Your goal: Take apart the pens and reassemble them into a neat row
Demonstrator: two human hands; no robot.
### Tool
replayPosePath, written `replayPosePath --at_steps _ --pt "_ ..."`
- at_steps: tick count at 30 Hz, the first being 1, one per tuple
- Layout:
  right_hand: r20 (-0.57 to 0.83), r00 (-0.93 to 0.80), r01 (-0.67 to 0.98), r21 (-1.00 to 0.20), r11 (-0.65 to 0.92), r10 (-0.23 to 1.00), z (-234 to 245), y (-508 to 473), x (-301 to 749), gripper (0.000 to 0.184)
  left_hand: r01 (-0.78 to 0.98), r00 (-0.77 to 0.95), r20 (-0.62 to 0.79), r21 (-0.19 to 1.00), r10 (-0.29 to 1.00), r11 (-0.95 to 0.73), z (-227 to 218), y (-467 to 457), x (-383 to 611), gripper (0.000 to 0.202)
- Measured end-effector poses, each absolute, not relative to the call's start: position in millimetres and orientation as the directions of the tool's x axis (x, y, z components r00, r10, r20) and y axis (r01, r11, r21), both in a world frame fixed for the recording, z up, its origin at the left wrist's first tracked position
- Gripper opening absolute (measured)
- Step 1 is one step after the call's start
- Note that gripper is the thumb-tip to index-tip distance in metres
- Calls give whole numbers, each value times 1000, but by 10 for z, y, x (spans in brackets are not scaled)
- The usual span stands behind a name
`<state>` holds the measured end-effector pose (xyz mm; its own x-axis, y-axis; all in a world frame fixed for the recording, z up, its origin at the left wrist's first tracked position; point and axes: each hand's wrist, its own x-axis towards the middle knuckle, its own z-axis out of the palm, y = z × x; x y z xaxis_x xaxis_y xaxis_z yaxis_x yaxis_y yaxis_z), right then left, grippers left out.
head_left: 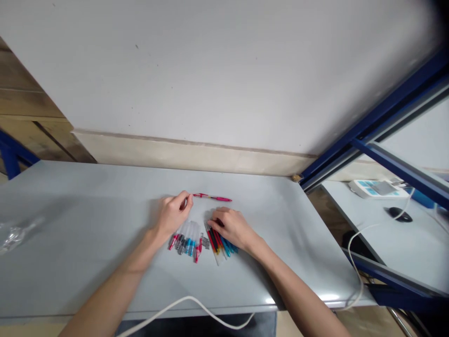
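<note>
A red pen (212, 197) lies slantwise on the grey table. Its left end is at the pinched thumb and finger of my left hand (175, 211). Below that hand, several clear pen barrels (188, 234) with red, black and blue grips form a loose row. My right hand (230, 225) rests with curled fingers over the top ends of several pen refills (215, 241) in red, black and blue. Whatever its fingertips grip is hidden. Between the two groups sits a small pile of clear and grey pen parts (205, 242).
Crumpled clear plastic (16, 236) lies at the table's left edge. A white wall (196, 79) rises behind the table (105, 210). At right, beyond a blue metal frame (382, 159), a second table holds a black mouse (400, 214). A white cable (354, 238) hangs near the right edge.
</note>
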<state>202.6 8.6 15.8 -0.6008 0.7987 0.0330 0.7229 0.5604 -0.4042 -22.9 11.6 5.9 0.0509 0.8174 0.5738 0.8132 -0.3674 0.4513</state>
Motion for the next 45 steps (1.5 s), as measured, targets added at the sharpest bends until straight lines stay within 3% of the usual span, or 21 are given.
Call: replayPosePath --at_steps 7,13,19,23,25,28,31,34,38,45 --pt "53 -598 697 -459 551 800 241 86 2060 33 785 77 569 471 819 -402 42 102 -186 37" --pt "3 -598 672 -542 504 801 308 113 2099 18 784 89 583 459 808 -418 46 107 -194 37" --pt "-21 -596 677 -550 489 802 284 123 2099 17 785 90 581 459 809 -417 41 115 -189 36" --pt "66 -545 677 -554 485 836 264 148 2121 10 789 93 578 454 811 -414 23 121 -190 36" --pt "201 -468 684 -535 496 861 238 187 2152 10 800 90 557 453 825 -393 29 120 -190 36" --pt "359 -348 760 -433 485 866 164 278 2218 31 826 111 492 438 864 -356 63 119 -195 34" --pt "332 -330 823 -357 442 884 63 374 2275 35 824 177 461 414 869 -387 87 139 -206 33" --pt "279 -344 827 -362 430 896 -10 425 2280 18 779 263 482 405 836 -478 62 184 -216 28" --pt "310 -344 760 -462 457 886 2 384 2200 12 754 344 491 363 800 -547 0 235 -227 25" --pt "215 -295 475 -812 338 931 78 235 2042 31 718 414 495 338 764 -609 85 214 -237 20"
